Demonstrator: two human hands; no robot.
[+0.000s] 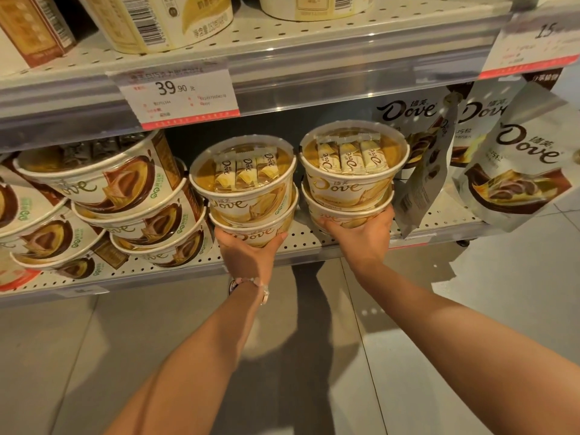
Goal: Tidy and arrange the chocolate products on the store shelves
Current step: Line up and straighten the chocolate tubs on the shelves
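Two stacks of cream-and-gold Dove chocolate tubs stand at the front of the middle shelf [307, 238]. My left hand [248, 251] grips the bottom tub [251, 235] of the left stack from below, with a second tub [243, 177] on top. My right hand [361, 233] grips the bottom tub [345, 211] of the right stack, also topped by a tub [353, 161]. Both top tubs show wrapped Dove bars through clear lids. The fingers of both hands are mostly hidden behind the tubs.
Brown-and-cream Dove tubs [103, 199] are piled crookedly at the left of the same shelf. Dove pouches [518, 161] hang at the right, one twisted sideways [426, 171]. A 39.90 price tag [179, 95] sits on the upper shelf rail, with large tubs [163, 20] above.
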